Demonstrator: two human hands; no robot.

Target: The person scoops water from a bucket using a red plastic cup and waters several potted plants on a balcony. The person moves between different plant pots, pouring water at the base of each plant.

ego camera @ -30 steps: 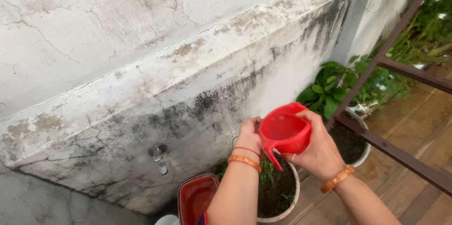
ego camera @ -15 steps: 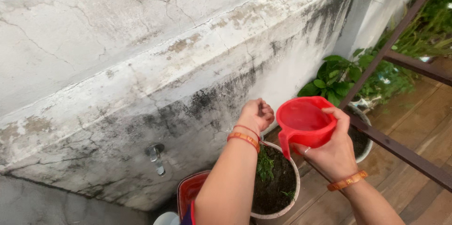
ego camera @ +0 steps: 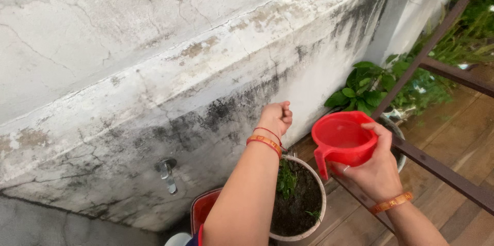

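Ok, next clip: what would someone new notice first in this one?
Most likely the bright red mug held in the right hand at centre right, above a rusty metal rail. Next, the left hand, closed in a loose fist, raised over a white pot of dark soil with a small green plant. Behind both runs a cracked, mould-stained wall with a small tap low on the left.

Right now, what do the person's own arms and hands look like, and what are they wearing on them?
Both forearms are bare, with no sleeves or gloves in view. The left hand has two thin bangles at the wrist, orange and red. The right hand has one orange bangle at the wrist and a pale ring on one finger. No watch shows.
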